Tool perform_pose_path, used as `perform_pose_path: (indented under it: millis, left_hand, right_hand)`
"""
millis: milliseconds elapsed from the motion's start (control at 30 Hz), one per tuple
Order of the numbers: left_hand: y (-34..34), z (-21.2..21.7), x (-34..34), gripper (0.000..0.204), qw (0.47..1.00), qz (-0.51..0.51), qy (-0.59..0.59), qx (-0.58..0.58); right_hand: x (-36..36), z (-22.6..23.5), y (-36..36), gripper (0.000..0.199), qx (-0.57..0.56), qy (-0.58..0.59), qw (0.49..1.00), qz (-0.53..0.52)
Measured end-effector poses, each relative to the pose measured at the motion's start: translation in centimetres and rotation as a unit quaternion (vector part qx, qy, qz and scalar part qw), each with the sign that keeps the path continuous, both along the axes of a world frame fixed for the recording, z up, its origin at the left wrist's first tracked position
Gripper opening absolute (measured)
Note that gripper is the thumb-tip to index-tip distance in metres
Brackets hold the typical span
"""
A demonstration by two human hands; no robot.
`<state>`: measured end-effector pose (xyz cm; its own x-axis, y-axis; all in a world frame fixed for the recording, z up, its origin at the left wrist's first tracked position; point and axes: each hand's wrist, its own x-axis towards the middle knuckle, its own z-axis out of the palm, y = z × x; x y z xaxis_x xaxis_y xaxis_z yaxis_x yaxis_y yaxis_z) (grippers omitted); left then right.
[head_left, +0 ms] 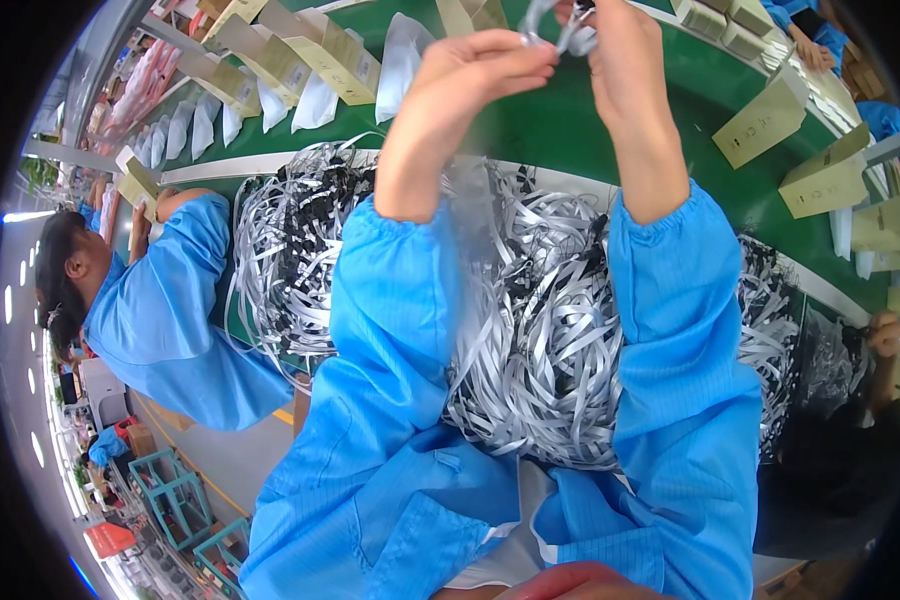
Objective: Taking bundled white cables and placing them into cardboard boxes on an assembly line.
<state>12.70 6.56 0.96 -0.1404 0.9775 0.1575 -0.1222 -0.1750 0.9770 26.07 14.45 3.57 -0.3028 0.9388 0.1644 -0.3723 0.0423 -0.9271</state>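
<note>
Above the heap of grey straps [540, 340], over the green conveyor belt [530, 130], the raised left hand [460, 90] and right hand [620, 60] pinch one grey strap [555, 25] with fingers closed on it.

Open green belt [560, 130] shows just past the raised hands; a heap of grey straps [540, 330] crowds the near bench, tan boxes [760, 122] ranged right.

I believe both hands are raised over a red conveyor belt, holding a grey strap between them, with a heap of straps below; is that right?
Not quite: the head view shows the conveyor belt is green, not red. The left hand and right hand do hold a grey strap above the heap of straps.
</note>
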Motion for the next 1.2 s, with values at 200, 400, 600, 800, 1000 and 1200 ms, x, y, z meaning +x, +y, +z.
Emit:
perform_pose_path:
  millis: [200, 400, 600, 800, 1000, 1200]
  left_hand:
    - [0.3, -0.2, 1.0, 0.043, 0.995, -0.017, 0.083, -0.051]
    - [1.2, -1.5, 0.8, 0.064, 0.790, 0.366, 0.468, 0.149]
    - [2.6, -4.9, 0.4, 0.071, 0.630, 0.426, 0.618, 0.202]
    - [4.4, -6.1, -1.5, 0.085, 0.833, 0.275, 0.385, 0.287]
    - [4.9, -5.3, 0.0, 0.090, 0.792, 0.243, 0.266, 0.492]
    - [3.3, -4.3, 1.7, 0.098, 0.889, 0.228, 0.294, 0.265]
  right_hand:
    - [-0.6, -1.5, 1.3, 0.021, -0.112, 0.250, 0.962, 0.010]
    - [1.9, -1.2, 2.7, 0.018, -0.104, 0.288, 0.949, 0.076]
    - [2.0, 2.3, -0.5, 0.018, -0.104, 0.151, 0.981, -0.060]
    - [1.0, 1.3, 0.1, 0.031, -0.009, 0.174, 0.985, 0.003]
    - [0.0, 0.9, -0.5, 0.034, 0.142, 0.202, 0.965, -0.088]
    - [-0.2, -0.8, 0.7, 0.032, 0.478, -0.036, 0.861, -0.171]
